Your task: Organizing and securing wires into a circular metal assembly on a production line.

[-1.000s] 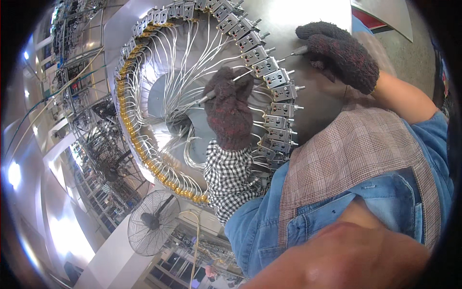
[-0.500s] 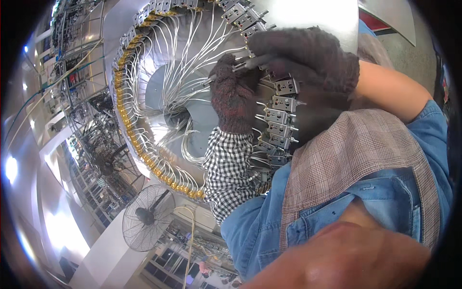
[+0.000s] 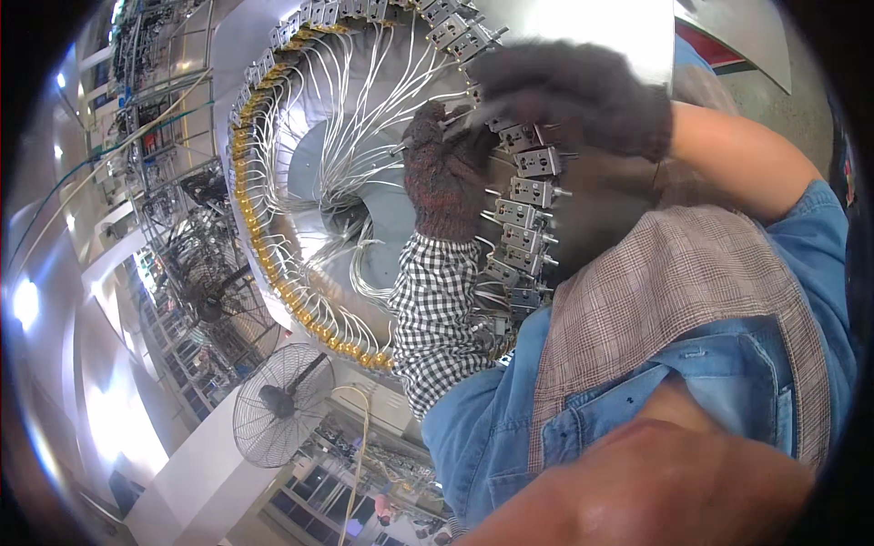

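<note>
My left hand (image 3: 443, 173), in a dark knitted glove and a black-and-white checked sleeve, is closed over the ring's inner side. Its fingers pinch a thin silver rod-like piece (image 3: 398, 148), one end of which sticks out to the left. My right hand (image 3: 574, 98), also dark-gloved, hovers just right of it above the ring; motion smears its fingers, and what they hold, if anything, cannot be made out. Beneath and beside both hands runs a row of small metal blocks (image 3: 531, 191) with holes and pins. White wires (image 3: 364, 118) lead from the ring inward.
Gold-coloured fittings (image 3: 241, 182) line the left side of the round fixture, around a grey central disc (image 3: 308, 162). A bright metal surface (image 3: 592, 23) lies beyond my right hand. A caged fan (image 3: 280, 400) stands at lower left, near racks of equipment (image 3: 205, 264).
My right hand has shifted slightly up and left, still blurred. My left hand keeps its pinch on the silver piece. The view has moved a little, so the ring appears farther right.
</note>
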Action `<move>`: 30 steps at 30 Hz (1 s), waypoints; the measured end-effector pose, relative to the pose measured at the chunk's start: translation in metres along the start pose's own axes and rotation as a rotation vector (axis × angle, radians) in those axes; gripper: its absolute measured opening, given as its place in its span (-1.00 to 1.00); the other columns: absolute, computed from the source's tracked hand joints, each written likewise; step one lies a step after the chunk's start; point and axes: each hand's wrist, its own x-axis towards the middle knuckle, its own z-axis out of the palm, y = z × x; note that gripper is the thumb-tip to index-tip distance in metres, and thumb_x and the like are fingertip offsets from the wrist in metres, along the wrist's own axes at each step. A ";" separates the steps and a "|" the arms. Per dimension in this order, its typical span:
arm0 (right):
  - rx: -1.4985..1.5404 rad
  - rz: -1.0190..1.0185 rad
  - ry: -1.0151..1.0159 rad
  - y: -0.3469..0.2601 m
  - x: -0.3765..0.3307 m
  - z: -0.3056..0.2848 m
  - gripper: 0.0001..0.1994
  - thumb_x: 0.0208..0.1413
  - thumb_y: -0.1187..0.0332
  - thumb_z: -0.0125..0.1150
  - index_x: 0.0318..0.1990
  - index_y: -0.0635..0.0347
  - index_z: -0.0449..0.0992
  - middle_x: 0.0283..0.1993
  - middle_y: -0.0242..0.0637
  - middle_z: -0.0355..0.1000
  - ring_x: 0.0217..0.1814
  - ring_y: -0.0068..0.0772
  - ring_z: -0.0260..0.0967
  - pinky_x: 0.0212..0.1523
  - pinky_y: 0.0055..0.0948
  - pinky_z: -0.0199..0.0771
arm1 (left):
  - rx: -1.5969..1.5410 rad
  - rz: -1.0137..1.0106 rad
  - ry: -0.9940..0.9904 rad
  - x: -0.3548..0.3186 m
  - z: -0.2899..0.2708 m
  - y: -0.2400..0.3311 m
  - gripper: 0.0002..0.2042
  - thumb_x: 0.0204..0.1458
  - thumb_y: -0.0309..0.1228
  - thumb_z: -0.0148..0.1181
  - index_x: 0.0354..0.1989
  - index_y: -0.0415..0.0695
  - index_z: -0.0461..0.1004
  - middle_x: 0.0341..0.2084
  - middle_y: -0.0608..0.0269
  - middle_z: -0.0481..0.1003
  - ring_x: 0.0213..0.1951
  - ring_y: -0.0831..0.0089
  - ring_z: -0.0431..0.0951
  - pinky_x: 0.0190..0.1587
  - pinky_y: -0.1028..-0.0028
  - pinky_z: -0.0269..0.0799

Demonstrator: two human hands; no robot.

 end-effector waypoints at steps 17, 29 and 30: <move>0.654 0.542 0.373 0.016 -0.059 -0.011 -0.63 0.03 0.28 0.05 -0.01 0.23 0.29 -0.07 -0.31 0.29 -0.13 -0.53 0.27 -0.13 -0.58 0.34 | -0.098 0.082 0.157 -0.014 0.018 0.011 -0.76 0.06 -0.37 -0.06 -0.15 -0.25 0.24 -0.30 -0.03 0.41 -0.24 0.14 0.47 -0.21 0.16 0.48; 0.471 0.579 0.261 0.011 -0.046 -0.010 -0.67 0.04 0.32 0.00 -0.03 0.22 0.32 -0.11 -0.33 0.32 -0.14 -0.53 0.28 -0.16 -0.57 0.34 | -0.013 0.130 0.182 -0.017 0.023 0.014 -0.74 0.04 -0.35 -0.02 -0.16 -0.25 0.25 -0.31 0.12 0.34 -0.29 0.22 0.48 -0.32 0.33 0.53; 0.449 0.515 0.273 0.013 -0.046 -0.010 -0.67 0.04 0.32 0.00 -0.04 0.22 0.32 -0.12 -0.33 0.32 -0.16 -0.54 0.29 -0.17 -0.57 0.34 | -0.035 0.122 0.157 -0.015 0.022 0.013 -0.74 0.03 -0.37 -0.02 -0.17 -0.27 0.26 -0.32 0.06 0.37 -0.27 0.20 0.47 -0.28 0.28 0.51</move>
